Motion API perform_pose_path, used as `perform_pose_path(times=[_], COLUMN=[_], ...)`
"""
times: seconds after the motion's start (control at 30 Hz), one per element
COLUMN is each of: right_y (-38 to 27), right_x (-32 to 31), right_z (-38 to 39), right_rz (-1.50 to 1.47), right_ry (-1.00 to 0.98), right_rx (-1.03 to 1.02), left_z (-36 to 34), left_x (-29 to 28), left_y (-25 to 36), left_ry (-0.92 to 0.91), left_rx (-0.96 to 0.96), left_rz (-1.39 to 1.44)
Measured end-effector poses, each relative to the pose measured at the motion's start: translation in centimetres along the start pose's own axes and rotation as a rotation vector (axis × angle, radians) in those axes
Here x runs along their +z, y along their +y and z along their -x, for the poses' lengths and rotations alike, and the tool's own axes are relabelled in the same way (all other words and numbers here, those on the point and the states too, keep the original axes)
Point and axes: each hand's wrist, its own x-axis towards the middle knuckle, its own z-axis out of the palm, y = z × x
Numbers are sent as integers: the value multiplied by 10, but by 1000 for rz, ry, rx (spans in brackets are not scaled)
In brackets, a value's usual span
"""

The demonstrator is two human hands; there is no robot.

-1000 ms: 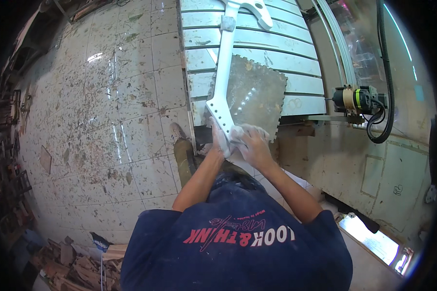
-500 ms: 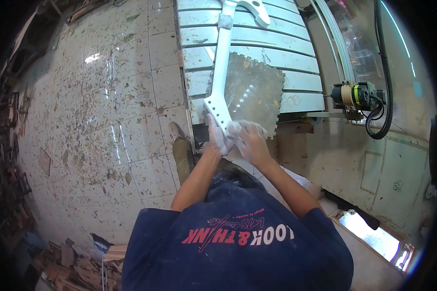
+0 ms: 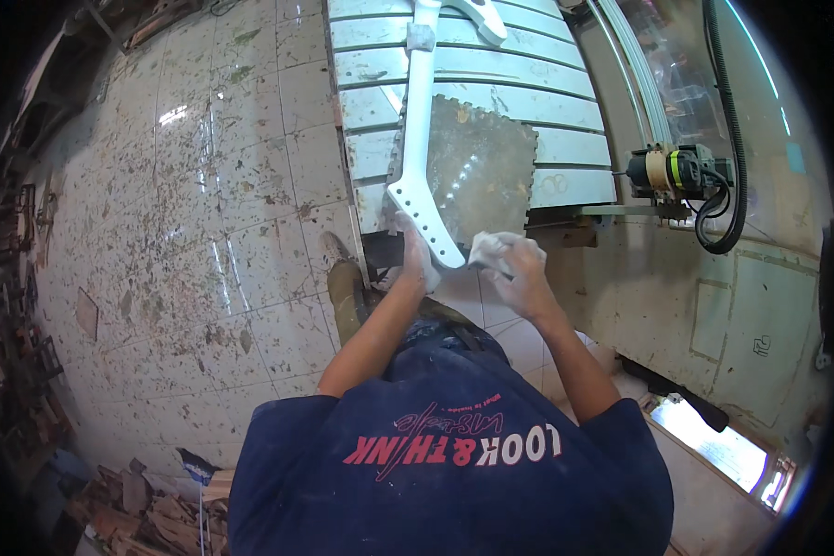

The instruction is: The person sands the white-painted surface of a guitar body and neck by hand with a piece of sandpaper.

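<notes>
Nearest us, the left hand (image 3: 415, 259) lies along the left edge of the drilled end (image 3: 422, 200) of a white guitar-shaped piece (image 3: 419, 102); its fingers are partly hidden, so we cannot tell how firmly it grips. The right hand (image 3: 524, 269) is bunched around a pale wad (image 3: 483, 248), just beside the tip but apart from it. The piece rests over a grey-brown mat (image 3: 486, 167) on the slatted table (image 3: 574, 187), the drilled end jutting past the near edge. We judge it stiff and fairly light for its length, with a smooth face that could slip under dusty fingers; the end's corners seem easiest to chip. The long shaft (image 3: 418, 148) looks our surest hold. Farther up, a grey block (image 3: 421, 37) sits on it. We make out no container with certainty.
</notes>
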Motion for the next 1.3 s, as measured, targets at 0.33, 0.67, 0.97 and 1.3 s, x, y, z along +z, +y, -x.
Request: perform_pose_path(times=[0.33, 0.67, 0.97, 1.3], right_y=[10, 3, 5, 8], right_x=[12, 29, 32, 34], right_z=[9, 22, 30, 39], right_rz=[-334, -412, -459, -451], right_ry=[293, 287, 298, 295], right_rx=[375, 407, 465, 474], left_z=[57, 45, 44, 18], left_x=[13, 7, 19, 31], left_y=[8, 45, 40, 61], left_ry=[77, 96, 133, 152], left_rx=[213, 190, 288, 523], left_rz=[-975, -868, -875, -961])
